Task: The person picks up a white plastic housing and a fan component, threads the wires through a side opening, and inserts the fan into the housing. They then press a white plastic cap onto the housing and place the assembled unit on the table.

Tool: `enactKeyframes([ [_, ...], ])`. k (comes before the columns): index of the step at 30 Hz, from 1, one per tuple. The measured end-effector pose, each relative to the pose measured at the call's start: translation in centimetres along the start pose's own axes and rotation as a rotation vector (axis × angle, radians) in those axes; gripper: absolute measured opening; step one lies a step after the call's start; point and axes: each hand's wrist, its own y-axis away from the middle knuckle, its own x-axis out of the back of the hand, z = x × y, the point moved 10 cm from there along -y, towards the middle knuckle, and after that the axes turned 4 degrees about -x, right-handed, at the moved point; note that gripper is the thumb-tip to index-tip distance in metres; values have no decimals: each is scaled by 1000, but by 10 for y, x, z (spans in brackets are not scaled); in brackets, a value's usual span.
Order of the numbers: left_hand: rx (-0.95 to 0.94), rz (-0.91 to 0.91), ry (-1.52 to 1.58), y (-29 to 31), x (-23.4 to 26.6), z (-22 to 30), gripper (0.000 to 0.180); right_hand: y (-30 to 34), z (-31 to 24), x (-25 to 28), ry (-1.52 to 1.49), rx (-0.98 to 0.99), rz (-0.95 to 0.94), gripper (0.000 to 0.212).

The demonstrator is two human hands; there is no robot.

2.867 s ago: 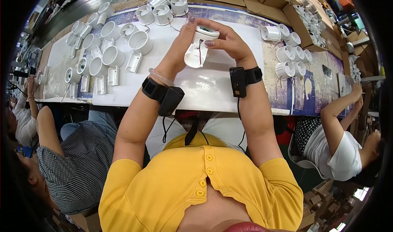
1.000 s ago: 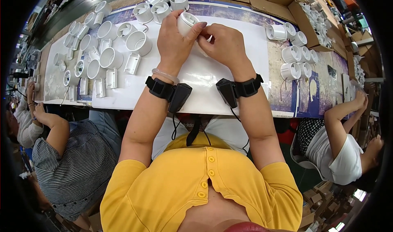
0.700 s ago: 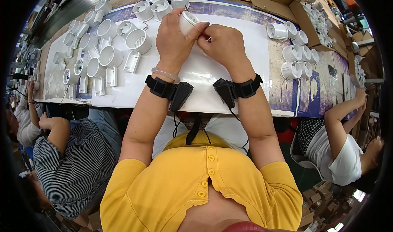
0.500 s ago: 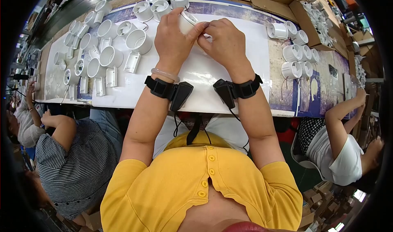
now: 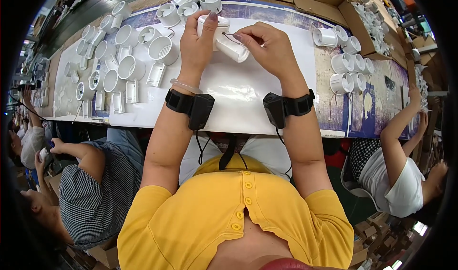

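A white plastic fan housing (image 5: 232, 48), a round body with a boxy arm sticking out toward the right, is raised over the white table sheet. My left hand (image 5: 198, 43) is closed around its round part, thumb across the top. A thin dark wire (image 5: 231, 34) comes out near the join of body and arm. My right hand (image 5: 267, 46) pinches that wire between thumb and fingertips, just beside the housing. To the left of my hands stand several open white cylinders (image 5: 163, 50) with small box-shaped arms. Most of the housing's round part is covered by my left hand.
White cylinders with fan blades (image 5: 210, 0) cluster at the back. More finished-looking round units (image 5: 342, 83) with wires sit at the right. A cardboard box (image 5: 358, 29) holds small white parts at the back right. Co-workers sit at left (image 5: 98, 193) and right (image 5: 389, 174).
The housing has turned so its boxy arm now shows toward the right. My right hand has moved slightly right, away from my left, and the wire shows between them.
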Motion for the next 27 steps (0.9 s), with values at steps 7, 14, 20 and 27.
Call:
enactKeyframes([
  [7,203,-140,433,3,-28,-19,42,-1,13,-12,-309,-123,-94,20],
  [14,325,-219,463,13,-41,-27,42,0,24,-25,-726,-291,-208,22],
  [20,229,-160,421,9,-32,-26,39,2,28,-26,-779,-371,-194,18],
  [27,-5,-53,219,3,-15,-5,37,2,35,-19,-465,-340,-172,17],
])
